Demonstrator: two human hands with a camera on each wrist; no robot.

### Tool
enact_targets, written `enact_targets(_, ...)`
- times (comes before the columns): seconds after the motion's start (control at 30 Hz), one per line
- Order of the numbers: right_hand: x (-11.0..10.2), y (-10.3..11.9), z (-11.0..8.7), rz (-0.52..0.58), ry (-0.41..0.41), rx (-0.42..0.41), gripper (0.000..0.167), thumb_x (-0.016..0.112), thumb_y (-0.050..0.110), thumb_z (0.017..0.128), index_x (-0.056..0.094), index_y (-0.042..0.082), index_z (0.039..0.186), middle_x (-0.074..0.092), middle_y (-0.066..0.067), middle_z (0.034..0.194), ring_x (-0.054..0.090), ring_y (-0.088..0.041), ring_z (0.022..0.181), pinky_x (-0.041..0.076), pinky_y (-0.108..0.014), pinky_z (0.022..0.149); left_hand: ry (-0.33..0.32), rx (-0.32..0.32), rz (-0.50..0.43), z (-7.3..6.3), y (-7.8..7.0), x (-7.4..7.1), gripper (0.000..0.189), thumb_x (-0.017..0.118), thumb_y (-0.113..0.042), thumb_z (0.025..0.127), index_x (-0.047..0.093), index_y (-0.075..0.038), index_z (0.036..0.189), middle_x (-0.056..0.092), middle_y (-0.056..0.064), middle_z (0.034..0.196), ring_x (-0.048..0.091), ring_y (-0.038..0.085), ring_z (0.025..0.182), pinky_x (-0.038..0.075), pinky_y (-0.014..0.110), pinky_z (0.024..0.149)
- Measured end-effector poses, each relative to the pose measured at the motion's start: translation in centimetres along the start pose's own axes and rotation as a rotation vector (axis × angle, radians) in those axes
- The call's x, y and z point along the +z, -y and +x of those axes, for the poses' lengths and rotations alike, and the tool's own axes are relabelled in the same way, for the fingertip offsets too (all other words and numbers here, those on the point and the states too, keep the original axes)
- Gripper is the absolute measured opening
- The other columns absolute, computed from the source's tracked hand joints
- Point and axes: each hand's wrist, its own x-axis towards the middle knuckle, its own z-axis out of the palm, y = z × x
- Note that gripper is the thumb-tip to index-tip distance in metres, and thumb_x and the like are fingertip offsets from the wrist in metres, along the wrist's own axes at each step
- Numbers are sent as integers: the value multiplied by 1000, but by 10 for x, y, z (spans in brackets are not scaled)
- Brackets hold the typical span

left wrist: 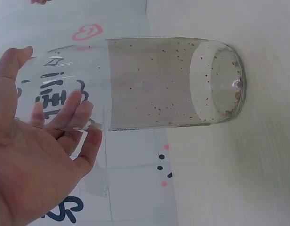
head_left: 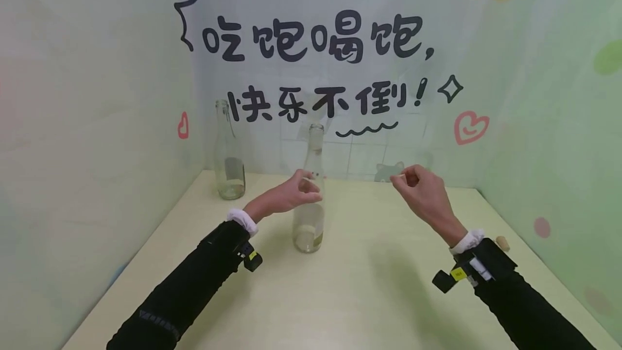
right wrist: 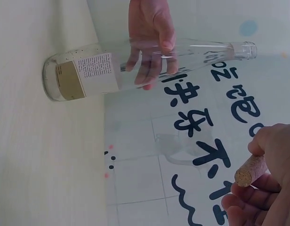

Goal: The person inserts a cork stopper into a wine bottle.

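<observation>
A clear glass bottle (head_left: 308, 226) stands upright near the middle of the table. My left hand (head_left: 298, 193) holds it round its body, above the label. Through the glass in the left wrist view, the fingers show on the bottle's far side; dark specks dot the label's back (left wrist: 149, 84) and the base. Off to the right, above the table and apart from the bottle, is my right hand (head_left: 427, 199). Between thumb and fingers it pinches a cork (right wrist: 251, 172), whose speckled end shows in the right wrist view. The bottle's mouth (right wrist: 251, 50) is uncovered.
A second clear glass bottle (head_left: 230, 177) stands at the table's back left corner. Another cork (head_left: 502, 243) lies by the right edge, beside my right wrist. Walls enclose the table (head_left: 340, 296) at the back and both sides; the back one bears dark lettering.
</observation>
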Motion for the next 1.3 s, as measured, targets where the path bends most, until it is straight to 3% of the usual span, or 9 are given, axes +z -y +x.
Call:
enact_targets(0.3,-2,11,1,42,-44,-32,28,64,27,101,67,0,105,67,-13,90,60,-27,81,49,-38,75,85,64,-20,-4,-13,20,60,68,-28,100,31,-9,144,57,14,141,54,30,133,43,50,112)
enact_targets(0.73,-9,29,1,72,-135,-115,25,64,25,101,68,0,104,66,-10,86,60,-22,80,46,-31,73,207,157,-37,-17,-27,55,57,67,-22,101,31,-6,143,57,17,140,54,31,131,49,45,106)
enact_targets(1.0,-26,44,-5,126,-196,-150,27,60,27,104,70,2,108,70,-8,89,61,-15,83,47,-19,71,270,168,-57,-20,-35,74,54,67,-19,102,33,-5,141,56,18,140,53,30,131,51,39,102)
enact_targets(1.17,-35,57,-5,166,-229,-173,28,60,28,105,73,4,111,73,-7,87,63,-7,80,47,-18,70,290,169,-68,-22,-38,80,55,68,-20,101,33,-5,141,55,19,140,56,27,127,52,36,100)
enact_targets(1.3,-40,67,-5,195,-241,-192,27,62,28,104,73,5,111,72,-5,87,65,-8,79,49,-19,68,296,168,-80,-24,-40,85,55,68,-20,101,34,-5,141,58,13,137,58,24,124,53,34,98)
